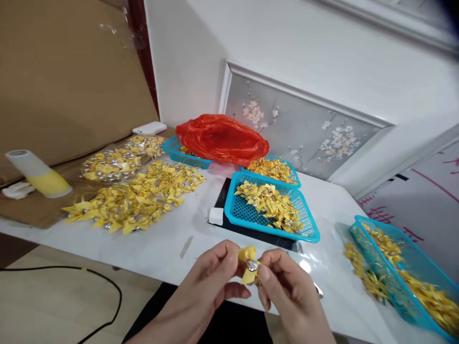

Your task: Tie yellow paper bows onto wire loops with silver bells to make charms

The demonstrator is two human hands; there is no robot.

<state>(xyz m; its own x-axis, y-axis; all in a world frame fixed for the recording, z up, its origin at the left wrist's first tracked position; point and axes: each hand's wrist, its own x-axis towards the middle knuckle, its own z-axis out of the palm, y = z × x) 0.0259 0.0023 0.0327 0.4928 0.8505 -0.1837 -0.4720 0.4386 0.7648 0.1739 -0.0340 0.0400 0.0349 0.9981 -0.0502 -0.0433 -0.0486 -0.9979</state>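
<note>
Near the table's front edge, my left hand [218, 272] and my right hand [287, 282] pinch one small yellow ribbon bow [248, 277] between them. A shiny silver bead sits at the bow's middle, and its yellow tails point up and down. My left fingers grip its left side, my right thumb and fingertips its right side. Just beyond my hands stands a blue plastic basket [233, 217] with a heap of similar yellow bows [272, 203] in it. To the left, a large pile of yellow bows with silver beads [143, 196] lies on the table.
A red plastic bag [222, 138] rests on blue baskets at the back. Another blue basket [405, 286] with yellow pieces stands at the right. Bagged bows [111, 165], a white and yellow roll [39, 174] and a white phone-like object [149, 128] lie at the left.
</note>
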